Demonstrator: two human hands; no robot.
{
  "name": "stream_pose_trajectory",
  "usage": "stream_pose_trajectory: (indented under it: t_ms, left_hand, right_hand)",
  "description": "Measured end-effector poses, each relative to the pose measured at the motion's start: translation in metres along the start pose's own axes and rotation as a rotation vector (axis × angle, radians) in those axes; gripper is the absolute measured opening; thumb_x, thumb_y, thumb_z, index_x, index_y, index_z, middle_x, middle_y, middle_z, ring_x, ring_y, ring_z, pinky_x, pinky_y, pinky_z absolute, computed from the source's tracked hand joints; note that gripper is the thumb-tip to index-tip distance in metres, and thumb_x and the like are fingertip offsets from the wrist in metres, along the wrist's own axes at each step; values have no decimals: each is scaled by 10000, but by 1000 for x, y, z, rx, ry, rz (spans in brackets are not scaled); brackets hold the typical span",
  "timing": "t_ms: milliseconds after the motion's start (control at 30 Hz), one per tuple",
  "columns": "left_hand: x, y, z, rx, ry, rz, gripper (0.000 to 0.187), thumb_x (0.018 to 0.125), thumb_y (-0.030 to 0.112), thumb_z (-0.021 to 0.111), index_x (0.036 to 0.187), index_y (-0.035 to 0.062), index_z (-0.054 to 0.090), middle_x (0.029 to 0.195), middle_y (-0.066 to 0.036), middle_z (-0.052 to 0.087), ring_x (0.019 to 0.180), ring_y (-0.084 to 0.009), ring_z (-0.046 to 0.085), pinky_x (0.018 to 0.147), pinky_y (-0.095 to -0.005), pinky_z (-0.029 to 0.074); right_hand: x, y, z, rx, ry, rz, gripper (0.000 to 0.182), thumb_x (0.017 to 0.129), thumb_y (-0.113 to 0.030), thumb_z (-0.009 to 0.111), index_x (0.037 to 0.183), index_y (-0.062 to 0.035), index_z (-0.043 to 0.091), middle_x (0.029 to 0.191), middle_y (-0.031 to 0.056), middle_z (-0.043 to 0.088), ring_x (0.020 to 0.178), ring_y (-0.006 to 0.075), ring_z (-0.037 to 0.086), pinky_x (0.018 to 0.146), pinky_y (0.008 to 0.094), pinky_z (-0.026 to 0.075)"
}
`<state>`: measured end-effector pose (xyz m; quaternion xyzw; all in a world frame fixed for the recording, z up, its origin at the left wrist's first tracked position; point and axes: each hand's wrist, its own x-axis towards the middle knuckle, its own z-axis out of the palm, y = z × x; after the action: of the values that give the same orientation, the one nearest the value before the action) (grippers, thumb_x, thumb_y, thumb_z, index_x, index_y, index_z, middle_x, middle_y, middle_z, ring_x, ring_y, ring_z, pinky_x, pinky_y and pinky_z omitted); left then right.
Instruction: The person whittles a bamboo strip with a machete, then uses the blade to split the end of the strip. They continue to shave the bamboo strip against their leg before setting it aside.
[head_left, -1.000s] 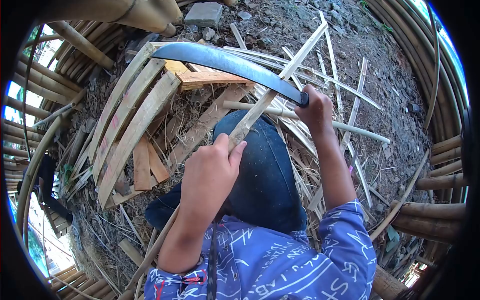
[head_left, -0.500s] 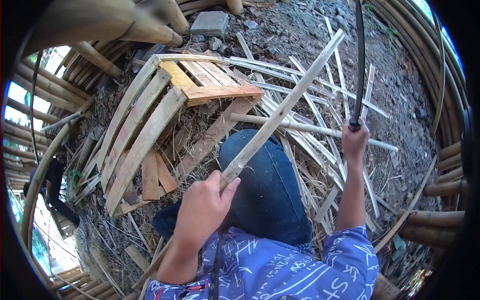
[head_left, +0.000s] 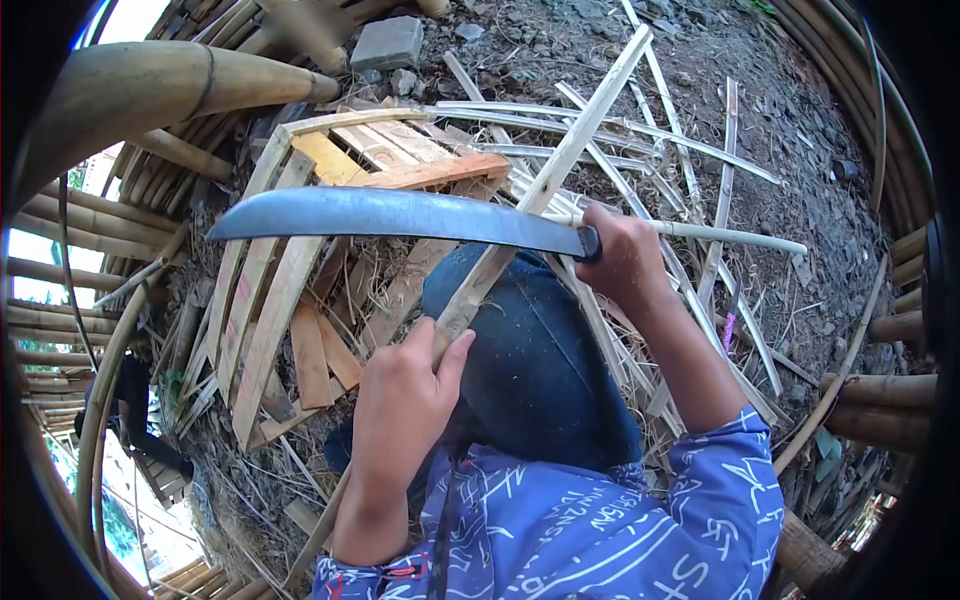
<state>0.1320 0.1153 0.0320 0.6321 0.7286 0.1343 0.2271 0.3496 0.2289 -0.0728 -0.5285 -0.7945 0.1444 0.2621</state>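
My left hand (head_left: 405, 405) is closed around the lower end of a long split-bamboo strip (head_left: 592, 115), which slants up and away to the right over my bent knee. In my right hand (head_left: 628, 258) is a machete (head_left: 380, 214), gripped by its dark handle. Its broad blade points left and crosses the strip above my left hand, flat side largely toward me. Under the strip, a thin pale pole (head_left: 730, 236) runs sideways past my right hand. My jeans-covered knee (head_left: 520, 370) sits below both tools.
A slatted wooden crate (head_left: 440, 172) lies ahead on the left, with short board pieces (head_left: 318, 350) beside it. Split strips (head_left: 725, 170) and shavings litter the stony ground. A thick bamboo pole (head_left: 150, 80) juts in at upper left. Another person (head_left: 130, 410) is at far left.
The machete has swung from upright at the right to level across the strip, its tip now at left. My right hand has moved left and closer to the strip; my left hand keeps its hold.
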Motion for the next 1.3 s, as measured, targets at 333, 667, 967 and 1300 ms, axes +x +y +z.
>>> stream_pose_trajectory:
  t_ms: [333, 667, 967, 1300]
  left_hand:
    - [-4, 4, -1, -2, 27, -18, 361, 897, 256, 595, 715, -38, 492, 607, -269, 516, 602, -452, 533, 518, -478, 378]
    - [-16, -5, -6, 51, 14, -46, 352, 907, 303, 573, 732, 6, 502, 554, -230, 540, 565, -418, 575, 498, -484, 436]
    - [-27, -29, -9, -225, -117, -177, 337, 884, 282, 598, 786, -36, 543, 603, -259, 547, 616, -436, 574, 551, -491, 437]
    - [-10, -6, -6, -65, -109, -91, 355, 897, 286, 577, 770, -43, 540, 593, -266, 541, 609, -453, 557, 553, -502, 421]
  right_hand:
    - [16, 23, 12, -70, 83, 10, 381, 526, -151, 791, 773, -84, 509, 681, 121, 614, 672, 332, 632, 603, 429, 501]
    - [51, 90, 10, -262, 245, 362, 154, 714, -147, 633, 835, -53, 646, 754, 193, 665, 702, 355, 664, 648, 431, 533]
    - [6, 137, -7, -42, 405, 613, 207, 737, -183, 634, 785, 18, 630, 632, 149, 617, 619, 278, 624, 607, 372, 463]
    - [-27, -22, -27, 93, 145, 63, 208, 638, -47, 678, 796, -25, 545, 652, 166, 586, 615, 342, 620, 552, 404, 480]
